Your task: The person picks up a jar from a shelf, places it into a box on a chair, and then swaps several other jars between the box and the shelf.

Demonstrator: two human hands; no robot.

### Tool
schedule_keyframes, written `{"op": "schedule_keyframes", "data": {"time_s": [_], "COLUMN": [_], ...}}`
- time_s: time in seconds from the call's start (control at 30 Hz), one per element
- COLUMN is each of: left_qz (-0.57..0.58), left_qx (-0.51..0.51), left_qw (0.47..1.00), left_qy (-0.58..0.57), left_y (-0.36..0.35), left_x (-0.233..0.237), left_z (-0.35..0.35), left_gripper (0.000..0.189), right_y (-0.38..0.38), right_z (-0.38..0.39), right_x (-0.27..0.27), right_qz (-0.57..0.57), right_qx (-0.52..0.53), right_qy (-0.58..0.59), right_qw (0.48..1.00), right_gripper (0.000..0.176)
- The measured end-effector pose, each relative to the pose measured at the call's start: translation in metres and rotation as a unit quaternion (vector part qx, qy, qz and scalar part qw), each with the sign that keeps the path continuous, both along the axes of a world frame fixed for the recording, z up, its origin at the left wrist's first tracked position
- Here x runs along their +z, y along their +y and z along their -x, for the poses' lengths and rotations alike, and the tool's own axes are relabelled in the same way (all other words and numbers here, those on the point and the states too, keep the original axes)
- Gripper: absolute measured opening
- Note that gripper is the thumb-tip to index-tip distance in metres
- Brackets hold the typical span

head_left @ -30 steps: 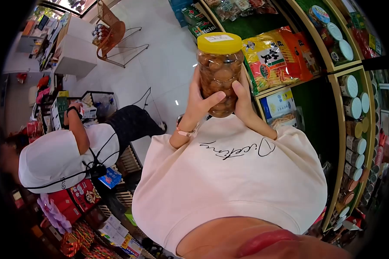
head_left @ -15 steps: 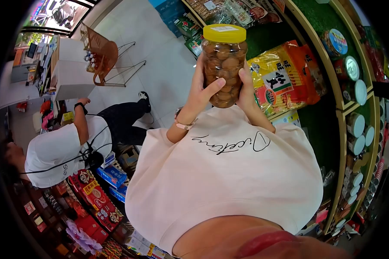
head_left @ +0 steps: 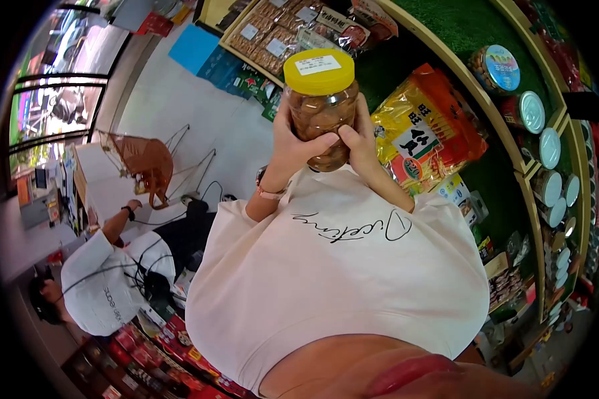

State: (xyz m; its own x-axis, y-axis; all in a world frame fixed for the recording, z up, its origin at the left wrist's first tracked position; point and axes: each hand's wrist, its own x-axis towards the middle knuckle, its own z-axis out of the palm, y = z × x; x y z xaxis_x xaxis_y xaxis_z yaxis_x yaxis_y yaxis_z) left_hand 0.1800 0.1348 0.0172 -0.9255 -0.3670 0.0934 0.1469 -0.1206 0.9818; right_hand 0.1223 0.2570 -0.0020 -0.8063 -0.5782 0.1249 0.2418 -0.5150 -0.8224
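Compared with half a second ago, our jar (head_left: 323,113) sits further left in the view, and its yellow lid (head_left: 316,84) tips toward us more, so the white label (head_left: 318,64) on top shows better. Our thumbs (head_left: 327,139) are closer together too, and the view has swung, so the brown chair (head_left: 146,156) shows lower down.

So yeah, both hands are busy: our left hand (head_left: 293,149) and right hand (head_left: 363,143) wrap the jar from either side, thumbs across the front. It's held up just past our pale shirt (head_left: 339,286), with a yellow snack bag (head_left: 416,139) lying to its right. Another person (head_left: 90,266) is well apart on our left.

For a solid hold, imo: press evenly with both palms, since that clear wall looks slick, and keep our fingers off the label. Can't tell what our hidden fingertips do behind it.
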Motion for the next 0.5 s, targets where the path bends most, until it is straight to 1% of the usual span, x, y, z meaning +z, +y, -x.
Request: {"op": "schedule_keyframes", "data": {"time_s": [0.07, 0.1, 0.2, 0.23, 0.27, 0.33, 0.4, 0.5], "left_qz": [0.016, 0.040, 0.111, 0.097, 0.129, 0.138, 0.145, 0.152], "left_qx": [-0.018, -0.023, -0.001, 0.001, 0.002, 0.007, -0.003, -0.008], "left_qw": [1.000, 0.999, 0.992, 0.994, 0.990, 0.988, 0.985, 0.978], "left_qy": [-0.006, 0.013, 0.057, 0.051, 0.053, 0.063, 0.092, 0.144], "left_y": [-0.021, -0.030, -0.057, -0.067, -0.083, -0.109, -0.132, -0.167], "left_x": [-0.002, 0.002, 0.005, 0.008, 0.007, 0.013, 0.021, 0.031], "left_z": [0.016, 0.026, 0.049, 0.058, 0.069, 0.094, 0.117, 0.164], "left_gripper": [0.083, 0.084, 0.086, 0.088, 0.089, 0.089, 0.090, 0.093], "right_y": [-0.015, -0.022, -0.039, -0.040, -0.043, -0.052, -0.064, -0.086], "right_z": [0.015, 0.023, 0.049, 0.060, 0.072, 0.089, 0.102, 0.140], "right_x": [-0.002, -0.003, -0.002, -0.001, -0.003, 0.007, 0.016, 0.029], "right_qz": [0.002, -0.001, -0.041, -0.076, -0.120, -0.175, -0.222, -0.281], "right_qx": [-0.006, -0.014, -0.041, -0.060, -0.076, -0.116, -0.138, -0.181], "right_qy": [0.018, 0.032, 0.095, 0.144, 0.168, 0.166, 0.232, 0.318], "right_qw": [1.000, 0.999, 0.994, 0.985, 0.975, 0.964, 0.937, 0.887], "right_gripper": [0.057, 0.060, 0.060, 0.059, 0.058, 0.057, 0.056, 0.055]}}
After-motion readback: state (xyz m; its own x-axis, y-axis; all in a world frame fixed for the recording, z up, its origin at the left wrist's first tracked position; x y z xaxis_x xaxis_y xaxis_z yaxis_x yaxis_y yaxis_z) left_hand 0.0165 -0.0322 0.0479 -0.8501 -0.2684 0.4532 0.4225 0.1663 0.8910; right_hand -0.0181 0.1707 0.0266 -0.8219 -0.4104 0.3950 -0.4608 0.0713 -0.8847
